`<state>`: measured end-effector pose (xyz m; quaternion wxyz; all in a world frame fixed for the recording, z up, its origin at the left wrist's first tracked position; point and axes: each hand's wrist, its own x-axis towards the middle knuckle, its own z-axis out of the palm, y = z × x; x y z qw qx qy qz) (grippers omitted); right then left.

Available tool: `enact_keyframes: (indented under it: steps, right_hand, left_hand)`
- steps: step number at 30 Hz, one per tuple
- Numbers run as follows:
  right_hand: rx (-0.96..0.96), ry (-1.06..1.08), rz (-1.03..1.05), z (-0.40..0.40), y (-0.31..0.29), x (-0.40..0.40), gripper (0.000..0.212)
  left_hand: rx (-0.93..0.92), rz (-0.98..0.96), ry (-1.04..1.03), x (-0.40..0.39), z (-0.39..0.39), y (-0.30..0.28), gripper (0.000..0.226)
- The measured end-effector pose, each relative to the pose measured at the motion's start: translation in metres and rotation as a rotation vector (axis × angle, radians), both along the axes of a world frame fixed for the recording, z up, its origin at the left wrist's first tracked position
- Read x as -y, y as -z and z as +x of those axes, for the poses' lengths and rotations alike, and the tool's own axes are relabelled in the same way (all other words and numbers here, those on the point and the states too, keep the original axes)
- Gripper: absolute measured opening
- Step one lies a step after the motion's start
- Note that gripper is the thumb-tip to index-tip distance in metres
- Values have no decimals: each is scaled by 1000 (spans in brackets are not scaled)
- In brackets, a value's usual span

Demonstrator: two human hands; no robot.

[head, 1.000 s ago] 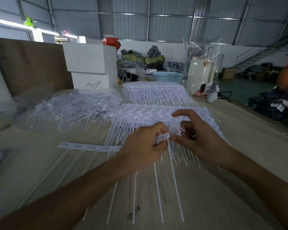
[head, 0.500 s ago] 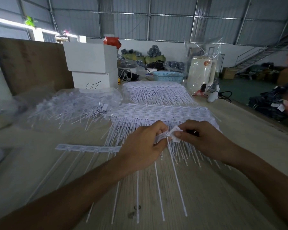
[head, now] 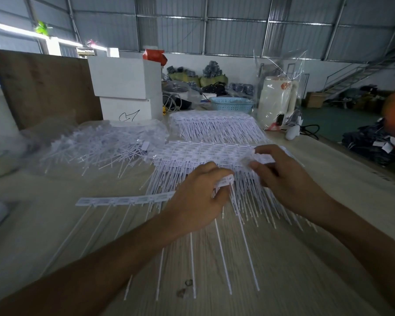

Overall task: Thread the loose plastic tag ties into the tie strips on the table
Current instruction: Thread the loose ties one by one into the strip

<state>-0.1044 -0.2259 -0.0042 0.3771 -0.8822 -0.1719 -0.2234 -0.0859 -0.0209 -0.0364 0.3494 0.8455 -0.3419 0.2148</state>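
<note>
We take the white tie strip [head: 126, 199] lying flat on the wooden table [head: 328, 179] as our landmark. Its long thin tails run from it toward the near edge of the table. At the strip's right end our left hand [head: 196, 201] curls its fingers round that end and lifts it a little off the wood — the strip's last white tab shows just past the knuckles. Just right of that tab, and slightly farther from us, our right hand [head: 283, 179] pinches a small white piece [head: 249, 159] between thumb and forefinger; it is blurred, and we cannot tell whether it is a loose tag tie or part of a strip. The two hands are close but do not touch.

Directly behind the strip's right end lies a stack of finished strips [head: 205, 153], its tails fanning out under both hands. Behind that stack sits a second stack [head: 214, 126]. Behind the strip's left half is a clear plastic bag of loose tag ties [head: 101, 147] — a tangled white heap. Farther back from the bag stand two white boxes [head: 126, 94], one on the other, with a brown board [head: 46, 85] to their left. Beyond the second stack we see a pale blue basket [head: 232, 106].
</note>
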Motion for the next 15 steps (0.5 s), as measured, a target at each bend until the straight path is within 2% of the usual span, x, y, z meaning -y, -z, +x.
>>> enact_keyframes:
  steps: [5,10,15]
  right_hand:
    - [-103,-84,4,-3,-3,-1,30]
    - [-122,-67,-45,-5,3,-4,29]
    - [-74,53,-99,-5,3,-9,42]
  left_hand:
    - [-43,50,-19,1,-4,-3,54]
    - [7,56,-15,0,-3,-3,41]
    - [57,-118,31,4,-4,-6,23]
